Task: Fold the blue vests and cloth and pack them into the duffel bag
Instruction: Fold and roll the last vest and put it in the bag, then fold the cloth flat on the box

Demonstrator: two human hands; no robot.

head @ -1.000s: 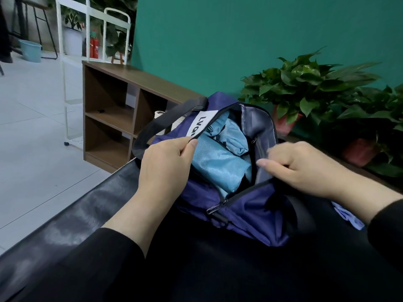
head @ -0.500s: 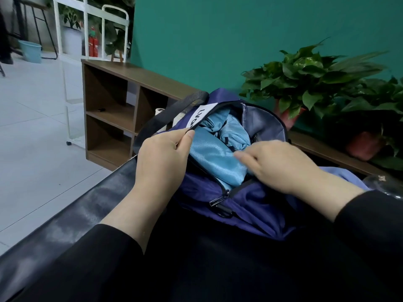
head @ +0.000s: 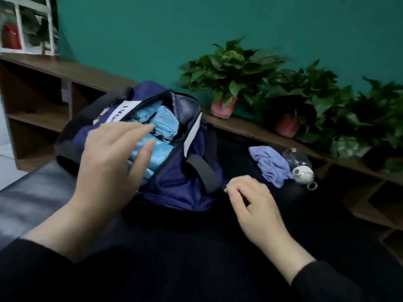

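Left hand (head: 109, 162): fingers straight and spread, holding nothing, hovering over the open mouth of the duffel bag (head: 174, 182); half a second ago it pinched the bag's rim. Right hand (head: 255, 203): fingers loosely curled, empty, withdrawn from the opening to the bench (head: 32, 197) beside the bag. Light-blue vests (head: 161, 127) sit packed inside. The lavender cloth (head: 270, 164) lies unfolded toward the bench's far right edge, touching a clear bottle (head: 301, 166). Judgement: vests done; cloth remains.
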